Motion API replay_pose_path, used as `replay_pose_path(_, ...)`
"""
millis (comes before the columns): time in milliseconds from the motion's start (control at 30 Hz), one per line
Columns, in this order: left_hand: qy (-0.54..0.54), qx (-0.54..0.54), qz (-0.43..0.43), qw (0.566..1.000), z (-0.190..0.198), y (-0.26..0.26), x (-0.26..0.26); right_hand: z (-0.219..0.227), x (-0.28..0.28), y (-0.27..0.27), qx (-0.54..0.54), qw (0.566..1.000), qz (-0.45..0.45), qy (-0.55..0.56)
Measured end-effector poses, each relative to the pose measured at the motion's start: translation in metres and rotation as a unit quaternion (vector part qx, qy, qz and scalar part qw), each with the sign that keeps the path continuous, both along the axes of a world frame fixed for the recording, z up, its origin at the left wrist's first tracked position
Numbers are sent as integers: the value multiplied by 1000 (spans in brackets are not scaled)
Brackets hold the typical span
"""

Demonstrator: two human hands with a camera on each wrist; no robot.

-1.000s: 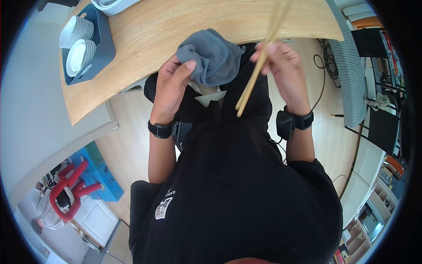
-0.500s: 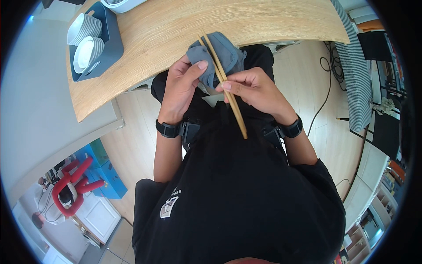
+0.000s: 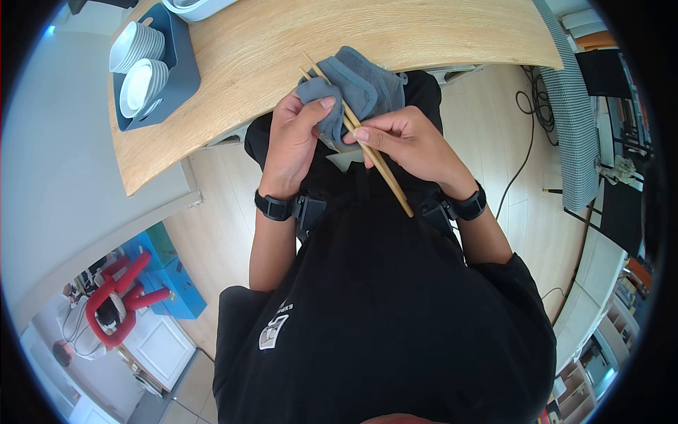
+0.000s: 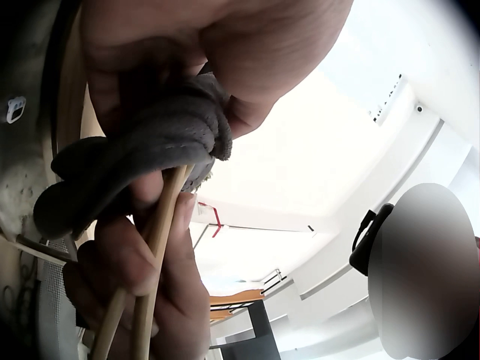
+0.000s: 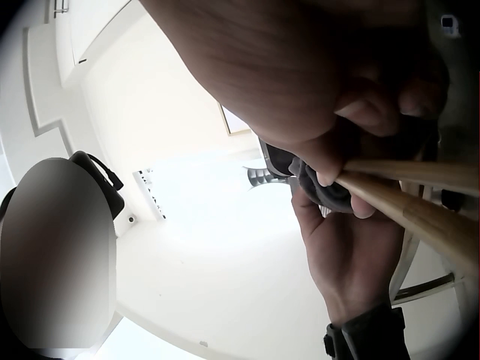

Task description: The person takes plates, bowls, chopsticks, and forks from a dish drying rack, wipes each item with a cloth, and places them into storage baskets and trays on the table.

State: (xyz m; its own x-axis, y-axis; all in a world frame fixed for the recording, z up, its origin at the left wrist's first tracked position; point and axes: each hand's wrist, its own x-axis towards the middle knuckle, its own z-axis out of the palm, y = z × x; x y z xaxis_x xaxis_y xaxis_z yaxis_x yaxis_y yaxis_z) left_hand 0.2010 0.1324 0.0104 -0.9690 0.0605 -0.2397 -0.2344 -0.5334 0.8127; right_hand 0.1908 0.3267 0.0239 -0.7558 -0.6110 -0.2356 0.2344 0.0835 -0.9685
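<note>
Chopsticks [image 3: 357, 134] pinched in right hand [image 3: 406, 141], upper ends wrapped in grey cloth [image 3: 353, 81] that left hand [image 3: 293, 138] grips closed around them, just off the bench [image 3: 424, 32] edge. Risk: the thin pinch may let one stick slide out of the cloth. Left wrist view shows sticks entering the cloth fold [image 4: 142, 150]; head view hides that, but shows bowls [image 3: 138, 67] far left of the cloth.

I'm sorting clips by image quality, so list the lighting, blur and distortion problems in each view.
Head view: strong fisheye curve with a black rim, even light, and the chopsticks and cloth are sharp. Left wrist view: blown-out white background, with the left hand dark and soft up close. Right wrist view: the same glare, and the near chopsticks are blurred.
</note>
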Motion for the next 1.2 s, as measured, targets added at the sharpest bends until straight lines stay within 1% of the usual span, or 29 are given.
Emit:
replay_pose_path(33, 0, -2, 3, 1000, 0, 0, 0, -2, 1, -1, -15, 1000, 0, -8)
replay_pose_path(167, 17, -20, 22, 999, 0, -1, 1, 8, 1, -4, -16, 1000, 8, -10)
replay_pose_path(200, 17, -21, 21, 999, 0, -1, 1, 13, 0, -4, 4, 999, 13, -34)
replay_pose_path(233, 28, -27, 50, 998, 0, -2, 0, 15, 1, -3, 25, 998, 18, -58)
replay_pose_path(267, 39, -33, 80, 996, 0, -5, -1, 15, 1, -2, 25, 998, 18, -59)
replay_pose_path(300, 38, -33, 80, 996, 1, -9, -3, 12, 0, 0, 36, 998, 25, -52)
replay_pose_path(367, 47, 11, 162, 986, 6, -22, -7, 4, 2, 6, 46, 997, 34, -47)
replay_pose_path(433, 52, 0, 175, 983, 7, -39, -9, -7, 5, 12, -33, 999, 19, 38)
replay_pose_path(500, 82, 12, 199, 976, 12, -47, -10, -3, 7, 18, -55, 998, 8, 28)
replay_pose_path(567, 91, -5, 204, 975, 9, -51, -11, 16, 5, 24, -41, 997, 4, -73)
replay_pose_path(600, 103, -18, 208, 972, 9, -52, -11, 15, 5, 23, -41, 996, 4, -73)
replay_pose_path(633, 115, -31, 211, 970, 9, -51, -11, 11, 6, 23, -53, 997, -9, -57)
replay_pose_path(700, 115, -25, 218, 969, 9, -50, -12, 5, 9, 20, -64, 997, -23, -42)
replay_pose_path(767, 116, -18, 225, 967, 9, -50, -12, 0, 11, 15, -97, 990, -96, -18)
replay_pose_path(800, 117, -18, 225, 967, 9, -50, -12, -1, 11, 15, -97, 990, -96, -18)
replay_pose_path(867, 117, -18, 226, 967, 7, -51, -11, -4, 11, 14, -105, 985, -138, -11)
replay_pose_path(967, 125, -23, 219, 967, 4, -52, -10, -9, 9, 15, -95, 983, -159, 13)
replay_pose_path(1200, 120, 3, 217, 969, 3, -49, -10, -5, 8, 12, -93, 977, -192, 25)
